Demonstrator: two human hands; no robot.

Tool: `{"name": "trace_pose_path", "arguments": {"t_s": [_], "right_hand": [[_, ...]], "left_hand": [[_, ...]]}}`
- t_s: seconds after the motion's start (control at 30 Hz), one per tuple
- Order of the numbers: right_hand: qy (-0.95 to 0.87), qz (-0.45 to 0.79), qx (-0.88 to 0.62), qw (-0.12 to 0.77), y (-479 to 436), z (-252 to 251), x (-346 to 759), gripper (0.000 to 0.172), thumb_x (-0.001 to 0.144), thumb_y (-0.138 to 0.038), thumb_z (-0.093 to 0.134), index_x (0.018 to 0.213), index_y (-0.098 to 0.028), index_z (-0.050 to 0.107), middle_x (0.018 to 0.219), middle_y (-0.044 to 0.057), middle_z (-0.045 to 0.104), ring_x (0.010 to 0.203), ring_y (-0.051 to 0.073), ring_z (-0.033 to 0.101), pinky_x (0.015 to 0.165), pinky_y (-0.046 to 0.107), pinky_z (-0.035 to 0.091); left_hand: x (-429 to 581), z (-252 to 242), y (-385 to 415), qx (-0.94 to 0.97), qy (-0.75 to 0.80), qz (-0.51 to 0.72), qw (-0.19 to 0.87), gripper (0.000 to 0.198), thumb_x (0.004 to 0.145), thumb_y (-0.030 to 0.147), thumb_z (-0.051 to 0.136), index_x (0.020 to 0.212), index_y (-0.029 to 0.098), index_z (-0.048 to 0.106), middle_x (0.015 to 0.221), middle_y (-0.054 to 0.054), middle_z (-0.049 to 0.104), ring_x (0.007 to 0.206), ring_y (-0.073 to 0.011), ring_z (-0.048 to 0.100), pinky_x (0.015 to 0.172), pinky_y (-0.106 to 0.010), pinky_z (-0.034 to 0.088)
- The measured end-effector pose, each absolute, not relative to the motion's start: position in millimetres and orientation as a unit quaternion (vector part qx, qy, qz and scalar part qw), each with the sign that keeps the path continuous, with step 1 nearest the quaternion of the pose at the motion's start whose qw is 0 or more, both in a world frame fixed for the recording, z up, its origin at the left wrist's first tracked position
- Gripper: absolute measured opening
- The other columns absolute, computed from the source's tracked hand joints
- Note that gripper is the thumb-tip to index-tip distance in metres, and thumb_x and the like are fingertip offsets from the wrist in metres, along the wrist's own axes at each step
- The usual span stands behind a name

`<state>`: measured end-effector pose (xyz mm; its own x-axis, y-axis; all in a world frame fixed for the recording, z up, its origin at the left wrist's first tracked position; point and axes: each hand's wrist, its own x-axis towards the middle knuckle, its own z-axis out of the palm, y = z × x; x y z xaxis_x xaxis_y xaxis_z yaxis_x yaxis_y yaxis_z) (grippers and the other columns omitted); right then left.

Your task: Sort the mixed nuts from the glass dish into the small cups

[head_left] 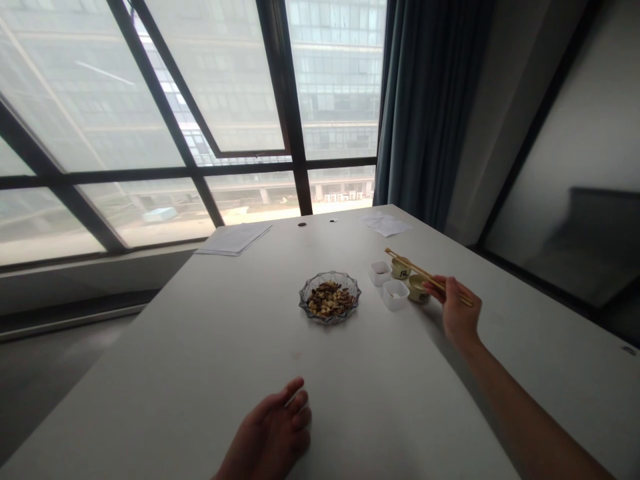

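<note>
My right hand (461, 315) is closed round a pair of wooden chopsticks (423, 272), held over two small olive-coloured cups. Their tips point away to the left, above the farther cup (400, 270), which has a dark character on it. The nearer cup (418, 295) is just beside my fingers. Left of the cups are two small white containers, a far one (379, 281) and a near one (395, 301). A scalloped glass bowl (328, 321) holds a heap of mixed nuts or seeds (330, 298). My left hand (274, 430) rests at the front, fingers loosely curled and apart, holding nothing.
Everything stands on a long white table (210, 347). Stacked papers (235, 239) lie at its far left, and a loose sheet (386, 223) at the far right. Behind it are windows and a dark blue curtain (425, 100).
</note>
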<state>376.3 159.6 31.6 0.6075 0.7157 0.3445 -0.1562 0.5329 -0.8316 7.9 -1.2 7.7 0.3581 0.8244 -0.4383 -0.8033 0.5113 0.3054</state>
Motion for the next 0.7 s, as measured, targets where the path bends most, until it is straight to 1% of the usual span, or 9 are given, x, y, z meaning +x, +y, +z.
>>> {"name": "trace_pose_path", "arguments": {"t_s": [0.23,0.37,0.7], "right_hand": [[-0.323,0.253,-0.414,0.812,171,17,403,0.048,0.077,-0.056,0.080,0.086,-0.010,0.075,0.078,0.009,0.076,0.066,0.021,0.076,0.067,0.032,0.065],[-0.319,0.253,-0.426,0.807,174,10,408,0.048,0.077,-0.056,0.080,0.086,-0.010,0.075,0.078,0.009,0.076,0.066,0.021,0.076,0.068,0.032,0.065],[-0.321,0.245,-0.435,0.805,175,8,410,0.048,0.079,-0.057,0.078,0.085,-0.010,0.075,0.077,0.009,0.076,0.065,0.021,0.076,0.066,0.033,0.065]], "left_hand": [[9,9,-2,0.015,0.294,0.496,0.817,0.028,0.076,0.015,0.076,0.099,0.017,0.062,0.078,0.002,0.057,0.063,-0.0125,0.052,0.055,-0.025,0.036],[9,10,-3,0.018,0.303,0.495,0.814,0.031,0.074,0.016,0.077,0.100,0.017,0.061,0.078,0.002,0.056,0.063,-0.0118,0.051,0.055,-0.025,0.036],[6,4,-1,0.015,0.289,0.494,0.820,0.026,0.077,0.015,0.074,0.100,0.017,0.062,0.079,0.001,0.058,0.063,-0.0128,0.051,0.055,-0.026,0.036]]}}
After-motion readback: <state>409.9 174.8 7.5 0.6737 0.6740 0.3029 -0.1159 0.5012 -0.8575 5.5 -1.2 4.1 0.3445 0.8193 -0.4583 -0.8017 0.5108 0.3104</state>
